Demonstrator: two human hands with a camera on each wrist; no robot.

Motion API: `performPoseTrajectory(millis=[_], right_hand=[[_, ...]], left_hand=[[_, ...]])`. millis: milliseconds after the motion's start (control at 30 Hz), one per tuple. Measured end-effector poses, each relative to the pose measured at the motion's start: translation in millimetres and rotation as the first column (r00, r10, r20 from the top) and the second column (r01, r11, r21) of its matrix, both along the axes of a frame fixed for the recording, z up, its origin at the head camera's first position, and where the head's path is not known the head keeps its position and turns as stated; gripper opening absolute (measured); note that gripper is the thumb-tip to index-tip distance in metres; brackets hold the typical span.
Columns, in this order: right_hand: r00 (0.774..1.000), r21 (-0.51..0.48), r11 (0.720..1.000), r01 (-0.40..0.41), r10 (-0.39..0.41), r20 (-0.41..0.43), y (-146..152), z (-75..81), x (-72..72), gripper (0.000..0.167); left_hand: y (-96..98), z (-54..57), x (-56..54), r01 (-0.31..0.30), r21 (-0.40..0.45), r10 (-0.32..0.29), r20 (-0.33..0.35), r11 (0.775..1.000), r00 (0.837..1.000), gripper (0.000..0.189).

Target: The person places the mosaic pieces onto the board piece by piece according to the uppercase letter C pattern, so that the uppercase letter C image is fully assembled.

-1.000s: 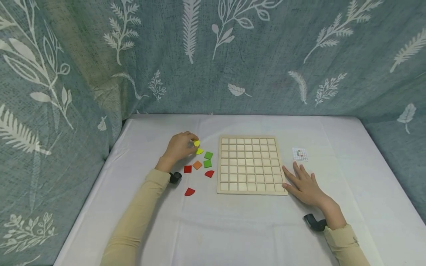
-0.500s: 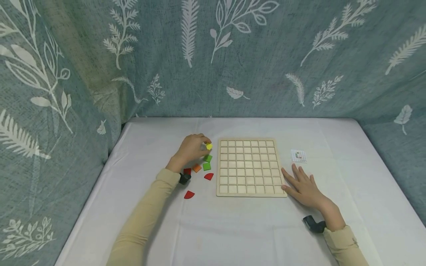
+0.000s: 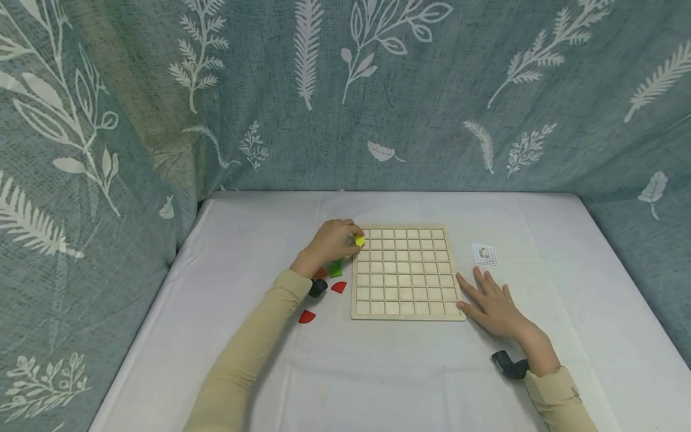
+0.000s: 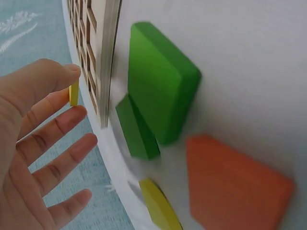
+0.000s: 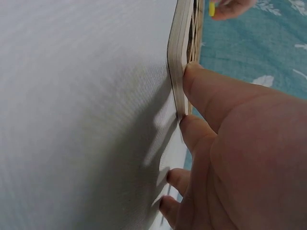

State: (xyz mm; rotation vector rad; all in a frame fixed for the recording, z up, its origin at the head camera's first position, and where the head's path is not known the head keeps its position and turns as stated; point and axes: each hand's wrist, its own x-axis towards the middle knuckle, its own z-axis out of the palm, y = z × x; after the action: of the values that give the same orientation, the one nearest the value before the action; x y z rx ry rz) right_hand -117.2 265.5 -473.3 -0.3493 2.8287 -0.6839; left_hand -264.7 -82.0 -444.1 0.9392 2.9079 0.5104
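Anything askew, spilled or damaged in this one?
Nothing stands out. The board lies flat, with no visible damage, and the left hand pinches a yellow piece. One red wedge lies apart from the other loose pieces, but that hardly looks odd.

1. The grid board point(image 3: 406, 273) looks like pale, matt wood.
2. Green tiles point(image 4: 160, 79) beside it: smooth, low sheen.
3. Tablecloth point(image 3: 372, 372) under it: matt, lightly creased.
4. Curtain point(image 3: 335, 144) behind it: rough-looking woven cloth.
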Motion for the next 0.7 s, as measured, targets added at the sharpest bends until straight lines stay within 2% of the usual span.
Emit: performPoseTrajectory(millis=[267, 533, 700], right_hand=[[1.0, -0.003, 1.0, 0.0, 0.0, -0.014, -1, -0.8, 1.2, 0.065], [1.0, 0.004, 1.0, 0.0, 0.0, 0.01, 0, -0.7, 1.0, 0.065], [1.0, 0.011, 1.0, 0.0, 0.0, -0.003, 0, -0.5, 0.9, 0.065]], left_hand=[[17.1, -2.7, -1.8, 0.061, 0.025, -0.061, 0.007, 0.998, 0.998, 0.031], [33.7, -5.4, -2.7, 0.118, -0.014, -0.118, -0.002, 0.993, 0.993, 0.03], [39.7, -6.1, -4.4, 0.131, -0.016, -0.131, -0.014, 0.991, 0.991, 0.03]])
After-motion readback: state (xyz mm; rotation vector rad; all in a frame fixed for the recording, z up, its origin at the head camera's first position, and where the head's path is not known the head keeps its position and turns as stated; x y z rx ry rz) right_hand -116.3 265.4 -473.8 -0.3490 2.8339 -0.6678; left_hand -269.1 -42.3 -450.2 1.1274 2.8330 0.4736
